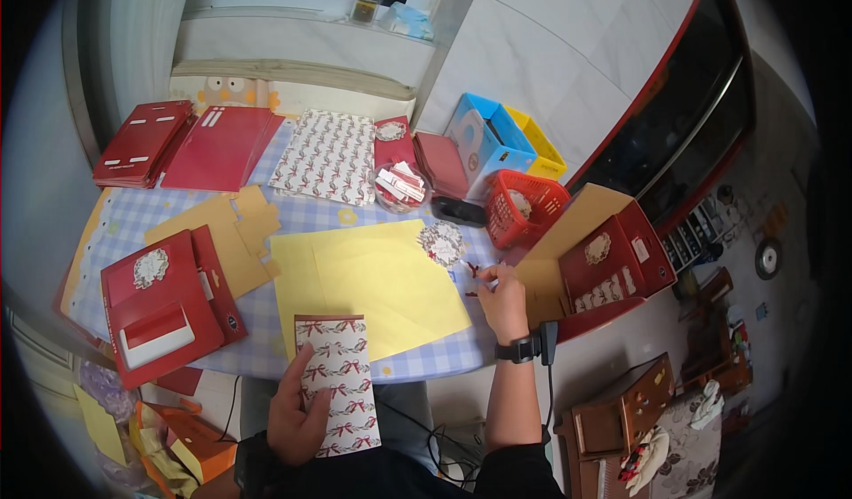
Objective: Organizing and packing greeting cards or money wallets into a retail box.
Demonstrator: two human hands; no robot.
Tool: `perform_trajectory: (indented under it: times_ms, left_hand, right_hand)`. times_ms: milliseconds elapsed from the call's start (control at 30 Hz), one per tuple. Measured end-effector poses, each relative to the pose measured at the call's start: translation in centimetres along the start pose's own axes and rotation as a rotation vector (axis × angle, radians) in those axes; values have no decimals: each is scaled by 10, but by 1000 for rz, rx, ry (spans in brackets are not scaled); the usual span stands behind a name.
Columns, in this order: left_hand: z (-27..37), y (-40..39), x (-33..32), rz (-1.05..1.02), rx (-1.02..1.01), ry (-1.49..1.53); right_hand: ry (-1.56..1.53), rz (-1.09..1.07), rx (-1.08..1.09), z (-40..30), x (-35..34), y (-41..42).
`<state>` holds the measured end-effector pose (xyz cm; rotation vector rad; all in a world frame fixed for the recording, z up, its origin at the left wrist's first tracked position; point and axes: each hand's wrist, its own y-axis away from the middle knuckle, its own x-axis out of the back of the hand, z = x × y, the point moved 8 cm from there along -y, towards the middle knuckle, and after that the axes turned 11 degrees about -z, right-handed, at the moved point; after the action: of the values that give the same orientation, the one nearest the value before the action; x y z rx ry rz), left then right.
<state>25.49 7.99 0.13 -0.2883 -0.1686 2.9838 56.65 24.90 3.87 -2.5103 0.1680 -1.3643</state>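
Observation:
Near my lap, my left hand [301,402] grips an upright patterned card wallet [346,379], white with garlands and red bows and with a dark red top edge. My thumb lies across its front. At the table's right side my right hand [504,303] is low over the checked cloth, fingers bent, beside small dark red ribbon pieces [473,270]. Whether the fingertips hold one of them is too small to tell. A round wreath tag [442,243] lies just beyond that hand, over the edge of a yellow paper sheet [373,286].
Red printed boxes [163,299] lie at left on brown cardboard [233,233]. Red folders [216,146], patterned sheets [326,156] and a bowl of paper pieces [401,189] line the back. A red basket [526,206] and an open carton [599,259] stand at right.

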Motion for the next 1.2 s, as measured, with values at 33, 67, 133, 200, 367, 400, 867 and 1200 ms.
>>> perform_trajectory:
  times_ms: [33,67,133,200,367,400,867,1200]
  left_hand:
    - [2,0,-1,-4,9,-2]
    - [2,0,-1,-8,19,-6]
    - [-11,2,5,8,-12,-31]
    - [-16,4,12,37,-39,-68]
    - [-14,-1,-3,-81,54,36]
    - [-17,0,-1,-66,36,18]
    - [-10,6,1,-30,3,-128]
    - [-10,8,7,61,-60,-164]
  right_hand:
    - [32,56,63,-6,4,1]
    - [63,112,126,-12,7,2]
    - [-64,56,30,-15,6,2]
    - [-70,9,-46,-21,4,4]
    - [-229,-44,184,-94,3,42]
    - [-226,-141,282,-120,-6,51]
    - [-167,-137,780,-198,-50,101]
    - [-141,-235,837,-202,-54,95]
